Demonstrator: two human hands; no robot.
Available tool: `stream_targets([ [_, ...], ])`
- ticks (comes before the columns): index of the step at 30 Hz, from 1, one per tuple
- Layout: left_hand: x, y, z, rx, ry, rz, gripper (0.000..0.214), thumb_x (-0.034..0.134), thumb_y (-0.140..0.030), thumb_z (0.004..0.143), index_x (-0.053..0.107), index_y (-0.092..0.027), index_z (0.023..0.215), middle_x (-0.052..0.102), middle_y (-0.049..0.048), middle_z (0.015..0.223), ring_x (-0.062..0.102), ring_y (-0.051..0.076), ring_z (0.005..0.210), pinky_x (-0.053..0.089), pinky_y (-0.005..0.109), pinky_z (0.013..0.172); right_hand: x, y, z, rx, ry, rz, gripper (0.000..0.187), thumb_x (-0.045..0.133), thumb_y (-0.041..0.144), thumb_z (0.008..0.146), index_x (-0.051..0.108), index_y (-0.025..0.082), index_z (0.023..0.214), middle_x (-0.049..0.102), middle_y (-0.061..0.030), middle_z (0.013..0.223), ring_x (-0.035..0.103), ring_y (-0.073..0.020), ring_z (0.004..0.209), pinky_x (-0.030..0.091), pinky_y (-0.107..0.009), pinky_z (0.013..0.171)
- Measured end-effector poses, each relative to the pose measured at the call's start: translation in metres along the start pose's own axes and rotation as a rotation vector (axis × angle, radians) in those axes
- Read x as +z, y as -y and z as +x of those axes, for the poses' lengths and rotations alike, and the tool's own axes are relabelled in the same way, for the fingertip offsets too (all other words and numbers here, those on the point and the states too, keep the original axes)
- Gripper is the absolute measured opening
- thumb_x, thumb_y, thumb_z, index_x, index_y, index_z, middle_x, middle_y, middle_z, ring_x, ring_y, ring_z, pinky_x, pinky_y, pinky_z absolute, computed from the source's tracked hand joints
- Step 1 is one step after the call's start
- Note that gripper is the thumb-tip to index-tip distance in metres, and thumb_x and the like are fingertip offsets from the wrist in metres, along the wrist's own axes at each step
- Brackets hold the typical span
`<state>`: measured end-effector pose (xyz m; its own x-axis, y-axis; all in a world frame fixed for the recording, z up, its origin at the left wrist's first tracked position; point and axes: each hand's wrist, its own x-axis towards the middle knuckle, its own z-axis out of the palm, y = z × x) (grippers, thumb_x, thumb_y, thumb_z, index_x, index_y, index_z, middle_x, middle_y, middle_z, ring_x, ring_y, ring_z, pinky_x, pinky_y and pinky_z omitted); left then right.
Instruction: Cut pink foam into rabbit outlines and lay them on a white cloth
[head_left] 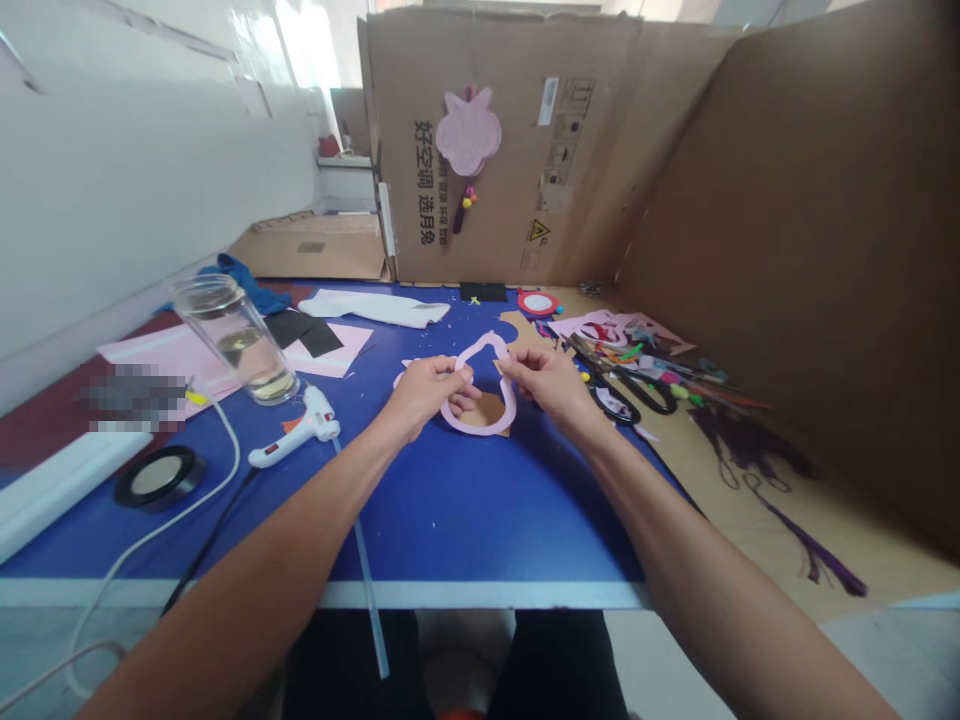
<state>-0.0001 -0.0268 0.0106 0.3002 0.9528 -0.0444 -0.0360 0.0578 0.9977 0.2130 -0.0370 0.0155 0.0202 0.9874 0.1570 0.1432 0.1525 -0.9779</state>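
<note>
Between my hands is a pink ring-shaped frame (480, 428), pear-like in outline and open in the middle. My left hand (429, 392) pinches its left side between thumb and fingers. On the opposite side, my right hand (541, 378) grips the upper right edge. Beneath the frame lies a piece of brown cardboard (491, 408) on the blue table top (480, 510). Part of another pink cut piece (400, 378) shows behind my left hand, mostly hidden by it.
A white glue gun (300, 432) with a long glue stick lies left, near a glass of liquid (247, 345) and black tape (159, 478). Black-handled scissors (619, 385), pink scraps and purple tassels (817, 555) lie right. A pink ornament (469, 135) hangs on the cardboard wall (510, 230).
</note>
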Motion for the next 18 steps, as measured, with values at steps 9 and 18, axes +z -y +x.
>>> stream_targets([
  [9, 0.000, -0.003, -0.001, 0.018, -0.023, 0.000, 0.029, 0.084, -0.041, 0.089, 0.076, -0.015, 0.098, 0.082, 0.0123, 0.090, 0.075, 0.016, 0.069, 0.060, 0.026, 0.063, 0.002, 0.003, -0.004, 0.007, 0.107, 0.019, 0.045, 0.085, 0.061, 0.073, 0.067, 0.021, 0.080, 0.058, 0.0031, 0.064, 0.042, -0.0108, 0.054, 0.033, -0.027, 0.052],
  [18, 0.000, -0.007, -0.001, 0.083, -0.081, -0.012, 0.020, 0.084, -0.032, 0.085, 0.079, -0.015, 0.096, 0.080, 0.0086, 0.089, 0.073, 0.014, 0.069, 0.058, 0.025, 0.065, 0.011, 0.008, -0.011, 0.021, 0.258, -0.005, 0.043, 0.084, 0.059, 0.076, 0.066, 0.020, 0.078, 0.060, 0.0032, 0.061, 0.047, -0.0116, 0.055, 0.037, -0.027, 0.054],
])
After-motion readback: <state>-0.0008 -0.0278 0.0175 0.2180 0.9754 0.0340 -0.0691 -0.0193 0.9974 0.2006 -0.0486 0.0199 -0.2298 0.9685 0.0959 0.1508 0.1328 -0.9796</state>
